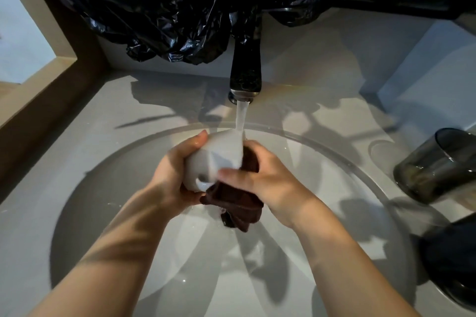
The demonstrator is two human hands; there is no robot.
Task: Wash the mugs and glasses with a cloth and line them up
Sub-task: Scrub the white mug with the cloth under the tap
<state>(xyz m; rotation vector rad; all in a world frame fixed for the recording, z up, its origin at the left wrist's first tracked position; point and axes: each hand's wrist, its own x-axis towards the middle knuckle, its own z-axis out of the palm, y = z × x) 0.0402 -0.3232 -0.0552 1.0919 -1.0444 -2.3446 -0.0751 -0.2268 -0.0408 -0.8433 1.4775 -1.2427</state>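
Left hand (pixel 173 175) grips mug (pixel 219 156), right hand (pixel 266 179) clutches cloth (pixel 238 204); round basin (pixel 332 188), grey counter (pixel 59 170).

I see a pale grey countertop (pixel 38 201) around a round sink basin (pixel 108 213), sharp shadows across both. Crumpled black plastic sheeting (pixel 167 8) hangs at the far side; a wooden frame (pixel 46 100) stands far left.

You've got a pale grey counter (pixel 77 141) w/ a round basin (pixel 342 159) sunk in the middle. On the right a smoky glass (pixel 435 165) stands by the rim, a dark blurred thing (pixel 453 252) nearer you. Black tap (pixel 246 72) at the back, black plastic sheet (pixel 180 8) draped behind.
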